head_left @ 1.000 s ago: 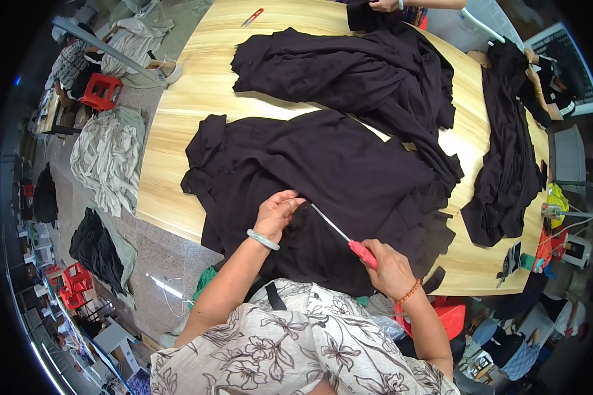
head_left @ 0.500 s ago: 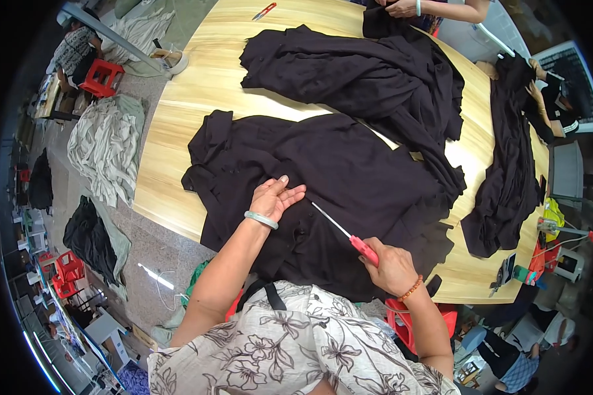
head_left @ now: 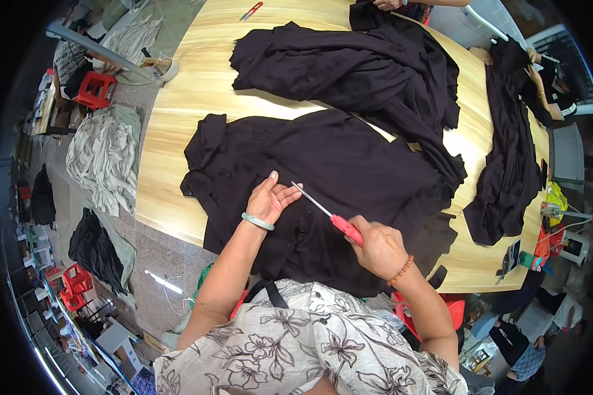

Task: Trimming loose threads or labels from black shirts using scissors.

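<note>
My right hand (head_left: 379,249) is closed round the red handle of a tool with a long, thin metal shaft (head_left: 316,203). Its exact kind is unclear. The shaft points up and left, and its tip reaches the fingertips of my left hand (head_left: 270,199). That hand is turned palm up with the thumb apart from the loosely bent fingers, and I see nothing gripped in it. Under both hands a black garment (head_left: 329,148) with buttons lies spread on the wooden table (head_left: 168,155).
A second black garment (head_left: 336,62) lies beyond, and a third (head_left: 504,151) hangs over the right side. Red thread snips (head_left: 251,10) rest at the far left. Other people's hands (head_left: 389,4) work at the far edge. Pale cloth (head_left: 105,158) lies on the floor.
My right hand has moved the tool up and left, bringing its tip to my left fingertips. The left hand keeps its pose; the whole view has shifted slightly.
</note>
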{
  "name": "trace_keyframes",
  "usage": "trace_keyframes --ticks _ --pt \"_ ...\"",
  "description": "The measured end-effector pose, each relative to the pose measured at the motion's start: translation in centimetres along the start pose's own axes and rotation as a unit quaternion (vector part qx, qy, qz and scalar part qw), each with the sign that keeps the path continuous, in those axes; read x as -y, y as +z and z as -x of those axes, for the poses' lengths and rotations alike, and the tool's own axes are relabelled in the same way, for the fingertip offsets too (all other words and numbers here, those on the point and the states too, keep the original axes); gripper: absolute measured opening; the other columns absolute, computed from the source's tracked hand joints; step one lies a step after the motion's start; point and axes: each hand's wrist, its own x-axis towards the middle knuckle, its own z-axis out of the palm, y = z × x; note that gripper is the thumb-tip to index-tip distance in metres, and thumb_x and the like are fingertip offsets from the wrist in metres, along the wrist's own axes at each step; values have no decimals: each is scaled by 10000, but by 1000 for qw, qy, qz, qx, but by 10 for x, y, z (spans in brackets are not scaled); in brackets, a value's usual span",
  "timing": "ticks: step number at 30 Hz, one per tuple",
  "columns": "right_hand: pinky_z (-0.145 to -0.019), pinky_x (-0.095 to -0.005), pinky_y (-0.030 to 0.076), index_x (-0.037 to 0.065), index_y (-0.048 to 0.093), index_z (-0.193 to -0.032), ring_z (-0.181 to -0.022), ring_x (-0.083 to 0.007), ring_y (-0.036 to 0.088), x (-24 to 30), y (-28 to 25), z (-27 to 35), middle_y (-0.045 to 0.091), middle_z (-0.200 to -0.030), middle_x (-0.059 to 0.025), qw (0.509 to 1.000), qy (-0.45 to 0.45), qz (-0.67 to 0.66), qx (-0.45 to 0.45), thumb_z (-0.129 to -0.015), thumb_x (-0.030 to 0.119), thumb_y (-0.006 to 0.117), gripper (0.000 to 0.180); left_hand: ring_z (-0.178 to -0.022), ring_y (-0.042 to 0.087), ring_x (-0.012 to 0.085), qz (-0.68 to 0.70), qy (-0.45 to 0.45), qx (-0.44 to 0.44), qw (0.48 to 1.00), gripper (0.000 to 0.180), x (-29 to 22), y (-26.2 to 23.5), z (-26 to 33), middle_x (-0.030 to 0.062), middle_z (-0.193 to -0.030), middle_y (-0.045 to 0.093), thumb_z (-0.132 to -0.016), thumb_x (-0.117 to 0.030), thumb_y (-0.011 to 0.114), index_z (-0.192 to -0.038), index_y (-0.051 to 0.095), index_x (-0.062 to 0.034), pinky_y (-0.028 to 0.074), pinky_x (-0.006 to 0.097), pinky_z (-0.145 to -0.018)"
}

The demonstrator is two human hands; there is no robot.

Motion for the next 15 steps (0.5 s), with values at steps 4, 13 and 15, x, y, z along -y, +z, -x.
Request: trace_keyframes --ticks 4,13,15 --pt "-709 -417 487 50 557 -992 -810 -326 610 -4 4 -5 622 -829 -156 996 -27 -45 -71 -802 81 588 196 -652 638 174 -306 -12 -58 950 268 3 29 25 77 -716 628 -914 -289 572 -863 581 -26 521 270 -582" --pt "-739 -425 472 66 560 -1044 -850 -345 594 -29 -3 52 610 -869 -158 998 31 -40 -26 -825 105 590 224 -466 396 17 -489 -74 38 868 293 32 24 35 -55 -596 510 -738 -274 788 -801 593 -65 299 186 -432" --pt "-738 -422 474 63 562 -1033 -851 -346 593 -30 -4 60 611 -875 -158 999 27 -31 -28 -816 91 589 220 -430 337 9 -462 -175 11 869 245 25 24 37 -78 -595 481 -757 -248 779 -790 588 -97 229 187 -399"
